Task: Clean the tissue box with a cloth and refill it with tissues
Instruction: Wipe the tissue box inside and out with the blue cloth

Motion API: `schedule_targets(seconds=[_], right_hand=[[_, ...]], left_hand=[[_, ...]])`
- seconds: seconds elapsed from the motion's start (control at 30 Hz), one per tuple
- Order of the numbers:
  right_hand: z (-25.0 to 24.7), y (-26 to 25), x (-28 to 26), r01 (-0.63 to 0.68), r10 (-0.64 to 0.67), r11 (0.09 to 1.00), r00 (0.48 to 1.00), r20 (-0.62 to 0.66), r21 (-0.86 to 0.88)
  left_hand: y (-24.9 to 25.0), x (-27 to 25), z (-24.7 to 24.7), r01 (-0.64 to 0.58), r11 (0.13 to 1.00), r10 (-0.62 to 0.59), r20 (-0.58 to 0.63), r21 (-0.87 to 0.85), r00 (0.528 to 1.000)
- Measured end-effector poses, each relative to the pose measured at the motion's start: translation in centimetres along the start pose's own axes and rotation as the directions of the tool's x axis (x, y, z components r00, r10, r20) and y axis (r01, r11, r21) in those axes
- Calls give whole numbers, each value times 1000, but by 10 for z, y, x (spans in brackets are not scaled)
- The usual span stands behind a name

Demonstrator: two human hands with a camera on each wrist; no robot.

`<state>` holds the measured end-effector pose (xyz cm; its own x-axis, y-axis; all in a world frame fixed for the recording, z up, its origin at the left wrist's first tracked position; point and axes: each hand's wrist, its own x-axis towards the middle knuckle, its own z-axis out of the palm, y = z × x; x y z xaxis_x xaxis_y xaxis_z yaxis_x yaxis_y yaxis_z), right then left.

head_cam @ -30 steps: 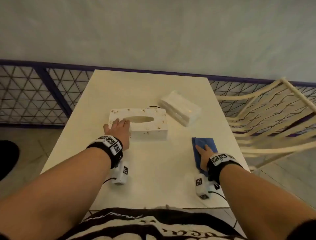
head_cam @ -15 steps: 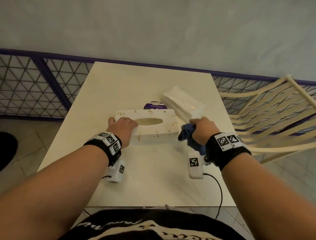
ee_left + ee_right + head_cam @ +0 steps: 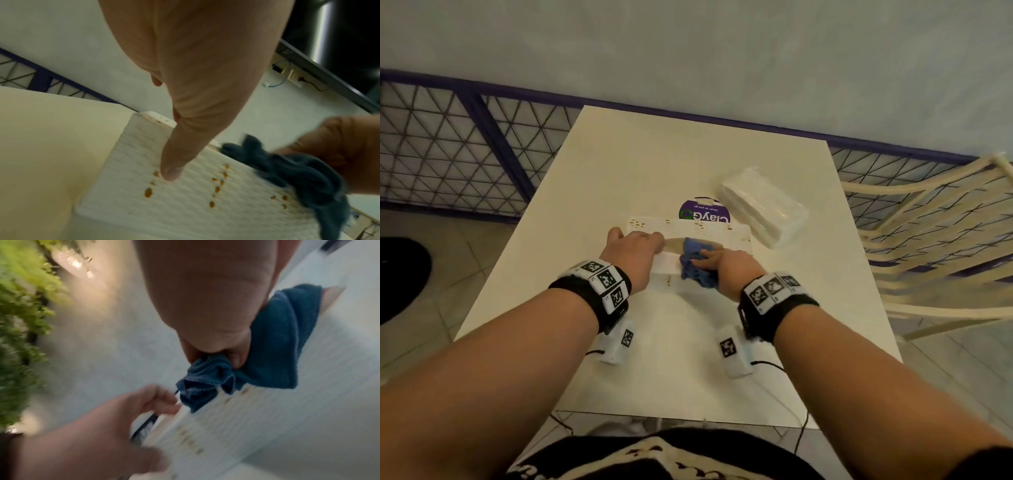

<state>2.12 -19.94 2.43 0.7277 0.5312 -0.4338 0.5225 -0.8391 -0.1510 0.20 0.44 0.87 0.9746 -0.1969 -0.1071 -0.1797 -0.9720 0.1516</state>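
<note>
A white tissue box (image 3: 726, 233) with brown stains stands in the middle of the table. My left hand (image 3: 635, 250) grips its left end, thumb (image 3: 174, 164) on the stained front face (image 3: 185, 203) and fingers over the top. My right hand (image 3: 726, 265) holds a bunched blue cloth (image 3: 697, 265) against the top and front edge near the oval slot. The cloth (image 3: 267, 340) hangs from my curled fingers, and it shows as a dark bunch (image 3: 298, 175) in the left wrist view. A wrapped tissue pack (image 3: 763, 209) lies behind the box to the right.
A round purple label (image 3: 705, 210) lies on the cream table (image 3: 654, 164) just behind the box. A cream lattice chair (image 3: 935, 246) stands against the right side. A purple-framed mesh fence (image 3: 465, 144) runs behind the table under a pale wall.
My right hand picked the blue cloth up from the table's right side, bunched it and brought it onto the box. My left hand slid further over the box's left end.
</note>
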Motion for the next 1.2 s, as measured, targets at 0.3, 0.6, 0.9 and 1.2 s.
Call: schedule_targets(seconds=[0.3,0.6,0.9,1.2], right_hand=[[5,-37,14,-6,7,1000,999,33,-25],[-4,43,-46,-205,204,979,978,54,19],[-12,-15,-6,-84,120,982,970,213,-171],[-29,55,-88,-487,489,858,872,31,163]], left_hand=[[-2,4,6,59,995,-53,87,-76,995],[2,0,2,10,1000,-11,91,18,996],[25,0,-11,-91,967,66,114,240,991],[3,0,-9,-129,966,93,165,223,982]])
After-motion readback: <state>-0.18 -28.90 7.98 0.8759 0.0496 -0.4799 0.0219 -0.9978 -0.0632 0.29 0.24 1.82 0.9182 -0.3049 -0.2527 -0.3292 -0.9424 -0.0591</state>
